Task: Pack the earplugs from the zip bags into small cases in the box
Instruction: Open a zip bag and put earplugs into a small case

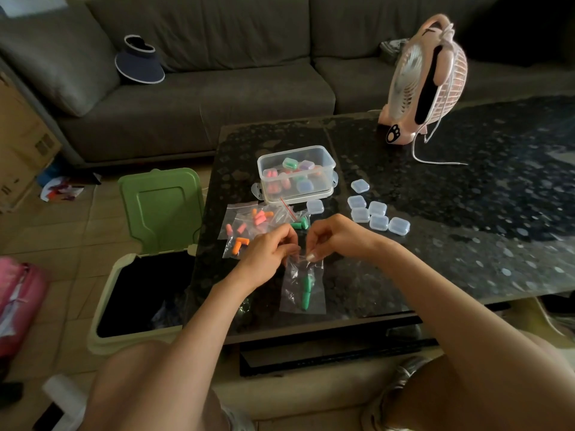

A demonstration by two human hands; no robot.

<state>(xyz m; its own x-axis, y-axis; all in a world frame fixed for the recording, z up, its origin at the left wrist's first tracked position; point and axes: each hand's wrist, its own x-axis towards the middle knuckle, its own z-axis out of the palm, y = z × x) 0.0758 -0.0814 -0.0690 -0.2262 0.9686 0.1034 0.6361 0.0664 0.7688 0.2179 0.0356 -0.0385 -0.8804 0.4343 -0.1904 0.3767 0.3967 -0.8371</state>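
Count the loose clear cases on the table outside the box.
7. One lone case sits by the box, at its front right corner. Six clustered cases lie on the table further right, the rearmost slightly apart. Others may hide behind the box.

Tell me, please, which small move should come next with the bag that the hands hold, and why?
Probably pull the bag's mouth open. The left hand and the right hand each pinch the top edge of the zip bag, and the green earplugs lie inside it. Clear small cases wait on the table to the right.
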